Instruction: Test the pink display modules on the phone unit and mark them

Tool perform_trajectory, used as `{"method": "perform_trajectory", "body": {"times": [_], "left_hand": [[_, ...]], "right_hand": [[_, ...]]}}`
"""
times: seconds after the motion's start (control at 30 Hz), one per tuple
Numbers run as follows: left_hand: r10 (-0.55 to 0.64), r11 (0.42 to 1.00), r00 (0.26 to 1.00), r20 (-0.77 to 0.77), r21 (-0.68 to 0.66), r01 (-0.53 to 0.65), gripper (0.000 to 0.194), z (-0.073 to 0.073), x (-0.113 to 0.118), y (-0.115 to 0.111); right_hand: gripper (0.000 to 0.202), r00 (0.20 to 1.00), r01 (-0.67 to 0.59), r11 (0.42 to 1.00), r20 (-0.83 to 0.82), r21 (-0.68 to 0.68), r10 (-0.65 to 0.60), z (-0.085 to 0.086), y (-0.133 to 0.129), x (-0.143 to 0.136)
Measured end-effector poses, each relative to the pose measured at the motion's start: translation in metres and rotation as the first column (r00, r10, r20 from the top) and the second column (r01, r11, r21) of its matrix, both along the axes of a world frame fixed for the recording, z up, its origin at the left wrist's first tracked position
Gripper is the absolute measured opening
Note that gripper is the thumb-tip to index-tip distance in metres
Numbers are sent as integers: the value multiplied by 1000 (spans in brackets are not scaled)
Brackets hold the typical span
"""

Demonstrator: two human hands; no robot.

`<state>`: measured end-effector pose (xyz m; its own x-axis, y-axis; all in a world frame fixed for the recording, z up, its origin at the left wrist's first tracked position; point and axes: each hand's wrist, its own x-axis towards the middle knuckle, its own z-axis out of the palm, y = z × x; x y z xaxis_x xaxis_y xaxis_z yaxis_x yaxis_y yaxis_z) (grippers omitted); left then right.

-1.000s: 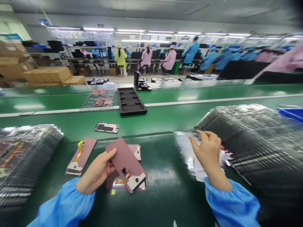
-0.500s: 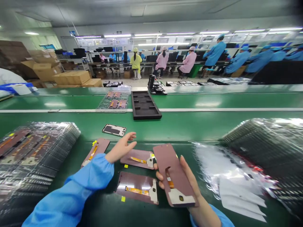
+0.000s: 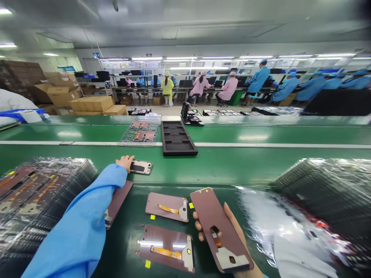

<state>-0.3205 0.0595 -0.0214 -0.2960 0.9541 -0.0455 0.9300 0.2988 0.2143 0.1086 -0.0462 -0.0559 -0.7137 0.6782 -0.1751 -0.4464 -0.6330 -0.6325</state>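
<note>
My right hand (image 3: 234,223) is wrapped round a phone screen (image 3: 213,218), its mauve back facing up with an orange ribbon cable and a pale plate at the lower end. Up the table, my left hand (image 3: 125,163) has its fingers curled at the left end of a phone frame (image 3: 141,167) with a dark inside, lying on the green surface. Below that wrist lies another mauve screen (image 3: 120,200), partly covered by my blue sleeve. Two more screens, an upper one (image 3: 167,204) and a lower one (image 3: 165,253), lie between my arms with yellow tabs at their edges.
A stack of clear trays with screens (image 3: 58,181) stands at left; another tray stack (image 3: 327,185) stands at right beside clear film (image 3: 261,216) and white sheets (image 3: 301,255). Farther off are a black tray (image 3: 179,151) and a clear tray (image 3: 127,139). Workers sit beyond.
My left hand has moved left and away from me, from above the upper screen to the phone frame. The right hand still holds its screen. The whole view has shifted down slightly.
</note>
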Motion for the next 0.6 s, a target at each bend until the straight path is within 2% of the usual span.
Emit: {"method": "perform_trajectory", "body": {"times": [0.1, 0.2, 0.27, 0.4, 0.43, 0.47, 0.5, 0.53, 0.57, 0.6], "left_hand": [[-60, 995, 996, 65, 82, 54, 63, 5, 0, -10], [-92, 969, 988, 127, 241, 60, 80, 13, 9, -29], [-92, 931, 980, 178, 365, 21, 78, 19, 18, -46], [-94, 828, 932, 350, 547, -122, 68, 33, 44, -82], [-121, 803, 885, 450, 568, -179, 64, 36, 53, -92], [-168, 784, 799, 577, 570, -247, 62, 38, 63, -103], [-230, 772, 666, 709, 550, -319, 60, 38, 74, -115], [-292, 774, 491, 821, 505, -383, 62, 38, 85, -128], [-332, 785, 329, 884, 452, -422, 65, 36, 98, -141], [-347, 806, 210, 914, 405, -430, 70, 33, 111, -154]], "right_hand": [[62, 997, 63, 997, -51, -39, -65, 3, 1, -1], [61, 997, 5, 997, -75, -76, -10, 8, 1, 1], [63, 996, -6, 995, -84, -96, -2, 15, -2, 4], [57, 991, 85, 993, -92, -86, -93, 35, -13, 8], [56, 989, 113, 992, -91, -63, -119, 39, -15, 9], [56, 986, 142, 989, -88, -33, -144, 42, -17, 10], [56, 982, 172, 985, -84, 2, -171, 45, -19, 11], [56, 976, 206, 978, -77, 38, -202, 47, -20, 12], [57, 969, 242, 968, -65, 72, -238, 48, -21, 13], [57, 961, 278, 955, -50, 106, -274, 50, -23, 14]]}}
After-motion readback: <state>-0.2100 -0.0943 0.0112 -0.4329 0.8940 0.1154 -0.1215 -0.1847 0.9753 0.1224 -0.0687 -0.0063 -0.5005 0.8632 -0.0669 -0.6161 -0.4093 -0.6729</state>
